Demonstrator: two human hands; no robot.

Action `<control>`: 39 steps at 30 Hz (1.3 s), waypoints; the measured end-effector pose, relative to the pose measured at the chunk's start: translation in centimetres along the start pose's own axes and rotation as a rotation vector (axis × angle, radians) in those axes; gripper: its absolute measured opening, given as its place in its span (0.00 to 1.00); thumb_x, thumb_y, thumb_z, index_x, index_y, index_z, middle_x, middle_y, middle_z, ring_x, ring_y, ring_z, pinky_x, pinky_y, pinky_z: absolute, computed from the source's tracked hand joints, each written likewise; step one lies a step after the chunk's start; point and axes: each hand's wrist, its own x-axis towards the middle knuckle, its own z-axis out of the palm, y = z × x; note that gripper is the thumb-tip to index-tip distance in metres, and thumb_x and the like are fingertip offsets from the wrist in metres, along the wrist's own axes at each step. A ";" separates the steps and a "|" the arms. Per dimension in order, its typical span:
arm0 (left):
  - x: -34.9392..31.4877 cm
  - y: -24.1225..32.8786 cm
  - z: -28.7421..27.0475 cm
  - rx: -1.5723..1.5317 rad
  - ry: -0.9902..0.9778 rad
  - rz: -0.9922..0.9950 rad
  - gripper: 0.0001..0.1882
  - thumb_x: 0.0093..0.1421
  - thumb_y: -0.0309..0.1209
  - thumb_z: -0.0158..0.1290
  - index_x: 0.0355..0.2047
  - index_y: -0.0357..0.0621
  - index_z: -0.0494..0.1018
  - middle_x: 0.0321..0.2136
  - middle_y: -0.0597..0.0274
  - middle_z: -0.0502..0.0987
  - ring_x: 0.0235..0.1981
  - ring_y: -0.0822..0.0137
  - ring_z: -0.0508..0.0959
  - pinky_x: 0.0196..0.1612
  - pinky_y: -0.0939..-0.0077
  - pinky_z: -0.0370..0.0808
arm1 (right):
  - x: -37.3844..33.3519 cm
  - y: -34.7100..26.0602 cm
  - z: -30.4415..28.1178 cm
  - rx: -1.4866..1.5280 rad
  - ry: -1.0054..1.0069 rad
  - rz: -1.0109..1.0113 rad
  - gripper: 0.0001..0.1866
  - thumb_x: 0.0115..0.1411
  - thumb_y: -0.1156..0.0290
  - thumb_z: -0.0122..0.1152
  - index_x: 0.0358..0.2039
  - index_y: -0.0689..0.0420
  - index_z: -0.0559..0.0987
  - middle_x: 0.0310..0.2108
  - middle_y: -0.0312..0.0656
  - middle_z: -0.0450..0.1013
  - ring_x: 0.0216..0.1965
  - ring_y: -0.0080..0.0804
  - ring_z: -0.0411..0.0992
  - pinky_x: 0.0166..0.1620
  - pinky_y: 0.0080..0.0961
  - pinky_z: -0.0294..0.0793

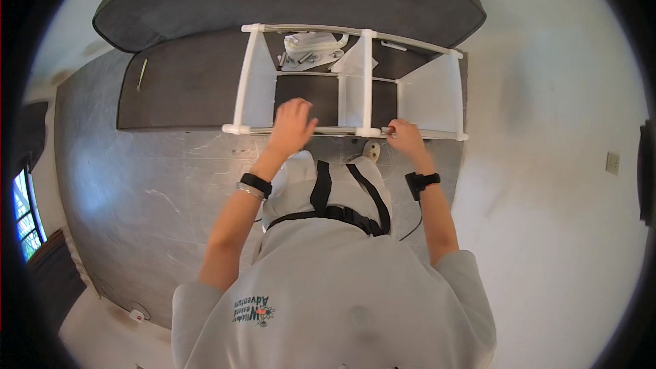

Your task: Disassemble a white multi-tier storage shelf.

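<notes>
A frame of white panels, white corner joints and metal tubes (296,131) stands in front of me, divided into two bays. My left hand (292,125) is over the near lower tube of the left bay, its fingers loosely bent and the thumb apart, with nothing visible in it. At the right bay, just right of the middle white post (367,89), my right hand (406,139) is closed with its fingertips on the near metal tube. Part of that tube is hidden behind the fingers.
The frame stands by a dark grey sofa (171,96). Through it I see a white plastic-wrapped bundle (311,42), a white sheet with small metal parts (301,61) and a white bar (393,46). A thin yellowish tool (142,74) lies on the seat. A white wall (540,184) rises to the right.
</notes>
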 end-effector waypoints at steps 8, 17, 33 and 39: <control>1.8 8.7 8.4 0.157 -0.376 -0.041 0.16 0.48 0.37 0.54 0.34 0.43 0.66 0.30 0.59 0.73 0.36 0.60 0.74 0.39 0.64 0.67 | -0.3 1.8 0.7 -0.097 -0.070 -0.046 0.10 0.43 0.64 0.61 0.20 0.56 0.72 0.20 0.44 0.73 0.25 0.45 0.73 0.29 0.38 0.71; 2.3 8.5 7.9 0.083 -0.434 -0.105 0.14 0.46 0.34 0.56 0.30 0.45 0.65 0.28 0.59 0.74 0.34 0.59 0.75 0.37 0.64 0.69 | -1.4 2.3 -0.1 0.090 0.006 -0.220 0.12 0.47 0.63 0.60 0.29 0.56 0.71 0.27 0.42 0.72 0.33 0.41 0.71 0.36 0.35 0.68; 0.3 8.1 8.7 0.365 -0.180 0.007 0.12 0.42 0.32 0.56 0.25 0.47 0.64 0.22 0.63 0.71 0.28 0.63 0.74 0.30 0.67 0.68 | 0.8 -3.6 0.3 0.005 -0.072 -0.147 0.27 0.41 0.64 0.63 0.41 0.59 0.65 0.36 0.45 0.67 0.38 0.42 0.70 0.38 0.40 0.69; -0.4 6.7 8.0 0.369 -0.180 -0.023 0.11 0.41 0.32 0.56 0.24 0.48 0.66 0.20 0.65 0.72 0.25 0.64 0.76 0.29 0.68 0.70 | 1.0 -5.0 0.6 -0.024 -0.172 -0.065 0.37 0.41 0.59 0.64 0.49 0.64 0.60 0.42 0.52 0.65 0.44 0.48 0.68 0.42 0.42 0.70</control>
